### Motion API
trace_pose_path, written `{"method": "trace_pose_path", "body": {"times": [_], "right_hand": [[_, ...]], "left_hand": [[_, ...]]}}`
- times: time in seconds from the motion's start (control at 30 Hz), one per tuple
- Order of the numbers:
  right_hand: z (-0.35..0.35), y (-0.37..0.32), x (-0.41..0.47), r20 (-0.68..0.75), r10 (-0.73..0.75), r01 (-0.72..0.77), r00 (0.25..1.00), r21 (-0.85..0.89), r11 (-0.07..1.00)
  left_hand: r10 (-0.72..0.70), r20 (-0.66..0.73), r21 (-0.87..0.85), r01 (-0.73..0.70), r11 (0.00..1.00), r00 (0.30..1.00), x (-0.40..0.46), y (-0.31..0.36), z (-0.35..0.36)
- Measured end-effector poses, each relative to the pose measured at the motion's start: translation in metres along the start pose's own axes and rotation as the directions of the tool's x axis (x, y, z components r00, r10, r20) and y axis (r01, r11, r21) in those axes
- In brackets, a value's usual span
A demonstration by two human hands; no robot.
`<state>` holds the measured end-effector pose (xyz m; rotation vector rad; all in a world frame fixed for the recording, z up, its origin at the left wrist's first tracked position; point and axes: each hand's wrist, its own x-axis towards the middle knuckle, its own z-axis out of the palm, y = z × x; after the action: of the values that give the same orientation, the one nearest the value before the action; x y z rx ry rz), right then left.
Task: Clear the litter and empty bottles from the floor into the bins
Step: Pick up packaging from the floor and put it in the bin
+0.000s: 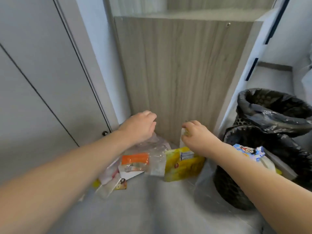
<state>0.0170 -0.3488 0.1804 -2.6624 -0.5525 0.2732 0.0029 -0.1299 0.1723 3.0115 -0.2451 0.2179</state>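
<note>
A: Head view, quick. What's on the floor?

B: Litter heap against the foot of a wood-grain panel (182, 73). A crumpled clear plastic bag (152, 146) at the back, an orange-labelled packet (135, 159) in front of it, a yellow packet (182, 166) just to its right, touching the clear plastic. Small wrappers (111, 179) lower left of the heap, one with a picture on it. All on the grey floor (143, 208).

A: Left hand?

B: Left hand (138, 127) is over the clear bag, knuckles up, fingers curled downward. Fingertips are hidden from here, so I cannot tell if it grips the bag or just touches it.

A: Right hand?

B: Right hand (197, 134) pinches a small pale wrapper (183, 137) between thumb and fingertips, held upright above the yellow packet, close to the panel.

A: Bins?

B: Two black bins at right, both lined with black bags. The farther bin (273, 112) is tilted, mouth open toward the camera. The nearer bin (236, 183) is a mesh one, standing just beside the right forearm, with a blue cartoon packet (248, 152) and other rubbish at its top.

A: Left side?

B: White cabinet doors (42, 81), small round knob (105, 133) near the floor.
</note>
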Motion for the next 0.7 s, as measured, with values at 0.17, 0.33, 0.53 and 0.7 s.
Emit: {"method": "trace_pose_path", "body": {"times": [0.17,0.33,0.53,0.7], "right_hand": [[0.052,-0.074,0.032,0.089,-0.059,0.057,0.994,0.023,0.998],[0.122,-0.136,0.046,0.223,-0.126,0.124,0.967,0.025,0.992],[0.199,-0.171,0.051,0.394,-0.154,0.183,0.906,-0.035,0.983],[0.250,-0.185,0.074,0.469,-0.154,0.237,0.870,-0.123,0.964]], "left_hand": [[-0.160,0.022,-0.047,0.161,0.986,0.987,-0.067,-0.105,0.010],[-0.440,0.087,-0.137,0.448,0.883,0.894,-0.142,-0.191,0.060],[-0.762,0.272,-0.255,0.807,0.533,0.588,-0.222,-0.243,0.150],[-0.815,0.382,-0.217,0.899,0.380,0.436,-0.250,-0.248,0.219]]}}
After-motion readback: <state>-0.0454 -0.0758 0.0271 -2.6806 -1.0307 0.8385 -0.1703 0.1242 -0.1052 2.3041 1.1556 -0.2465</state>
